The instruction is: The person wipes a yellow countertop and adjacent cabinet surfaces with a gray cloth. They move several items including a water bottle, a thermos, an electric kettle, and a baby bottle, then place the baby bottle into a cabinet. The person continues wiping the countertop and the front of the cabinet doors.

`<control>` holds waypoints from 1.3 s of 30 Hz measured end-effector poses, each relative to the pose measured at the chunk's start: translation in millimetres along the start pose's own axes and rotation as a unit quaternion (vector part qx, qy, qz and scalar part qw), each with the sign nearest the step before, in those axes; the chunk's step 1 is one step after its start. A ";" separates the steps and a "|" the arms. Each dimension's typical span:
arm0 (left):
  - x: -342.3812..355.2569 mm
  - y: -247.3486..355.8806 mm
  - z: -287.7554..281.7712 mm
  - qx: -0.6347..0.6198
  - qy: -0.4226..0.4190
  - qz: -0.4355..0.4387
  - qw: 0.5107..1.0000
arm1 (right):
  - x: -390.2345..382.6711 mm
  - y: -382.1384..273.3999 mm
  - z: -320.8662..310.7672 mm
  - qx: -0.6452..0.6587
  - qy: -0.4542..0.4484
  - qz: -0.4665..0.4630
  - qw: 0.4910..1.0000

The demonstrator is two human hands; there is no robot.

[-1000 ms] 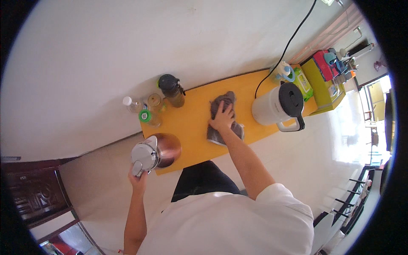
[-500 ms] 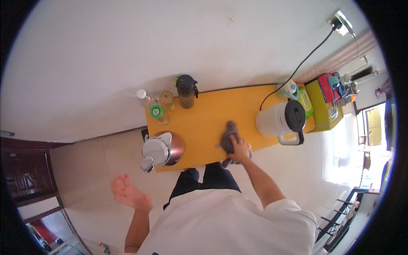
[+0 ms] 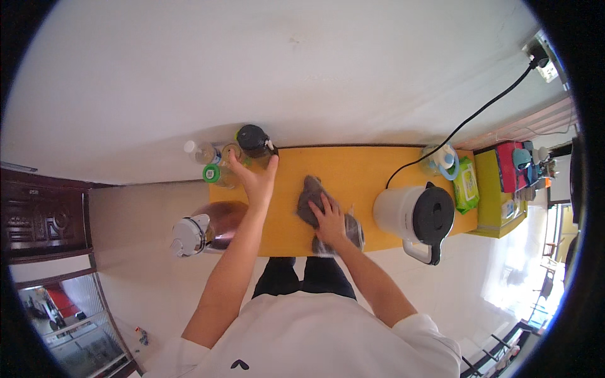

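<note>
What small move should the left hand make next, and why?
Probably close the left hand around the black-topped bottle: its thumb and fingers are spread near the bottle's lower part, while the right hand rests on the gray cloth on the yellow table. Whether the left hand touches the bottle is unclear.

The right hand [image 3: 328,222] is partly hiding the gray cloth [image 3: 309,192] beneath; behind the left hand [image 3: 257,184], its forearm [image 3: 231,268] is overlapping the copper kettle [image 3: 219,225].

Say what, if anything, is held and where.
No clear grip: right hand spread on the middle of the grey cloth, left hand open beside the dark bottle.
</note>
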State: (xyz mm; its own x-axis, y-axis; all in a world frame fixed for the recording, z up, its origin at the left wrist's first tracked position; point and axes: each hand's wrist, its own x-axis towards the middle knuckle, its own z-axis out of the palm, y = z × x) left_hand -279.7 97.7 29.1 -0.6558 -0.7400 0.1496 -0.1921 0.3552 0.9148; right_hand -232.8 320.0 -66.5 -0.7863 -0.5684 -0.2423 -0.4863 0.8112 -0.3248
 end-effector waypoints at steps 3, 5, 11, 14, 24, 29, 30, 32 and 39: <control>14.9 1.9 17.8 -0.007 0.031 -0.043 0.999 | -51.7 7.0 -2.5 0.009 -0.036 0.019 0.999; 19.9 3.1 28.9 -0.083 0.044 -0.052 0.994 | -81.0 22.1 0.9 0.001 -0.027 0.021 0.999; 24.2 -4.8 39.7 -0.014 0.084 0.026 0.996 | -86.8 31.9 5.4 -0.011 -0.046 0.039 0.998; 23.7 -9.2 31.4 0.014 0.056 -0.002 0.998 | -80.6 31.3 1.6 -0.005 -0.050 0.044 0.998; -52.3 -6.9 -29.1 -0.059 -0.140 0.048 0.987 | -77.9 19.7 -12.1 0.004 -0.059 0.076 0.995; -86.8 -40.9 -67.7 -0.099 -0.212 0.011 0.972 | -65.2 9.3 2.9 -0.036 -0.034 0.106 0.993; -90.6 -46.7 -73.1 -0.082 -0.233 0.007 0.969 | -60.5 9.7 4.7 -0.041 -0.033 0.110 0.992; -96.2 -38.3 -79.0 -0.083 -0.258 0.013 0.962 | -46.9 18.5 4.1 -0.002 -0.045 0.105 0.993; -110.2 -26.4 -60.4 -0.198 -0.225 -0.019 0.954 | 5.1 29.2 -18.9 0.308 0.042 0.087 0.947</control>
State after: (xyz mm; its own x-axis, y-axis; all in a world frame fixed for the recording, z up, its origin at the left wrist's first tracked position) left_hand -158.2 135.4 11.2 -0.9183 -0.3955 0.0180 0.0100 0.0221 0.9997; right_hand -258.2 343.4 -59.9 -0.8744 -0.3988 -0.2763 -0.0522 0.6435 -0.7636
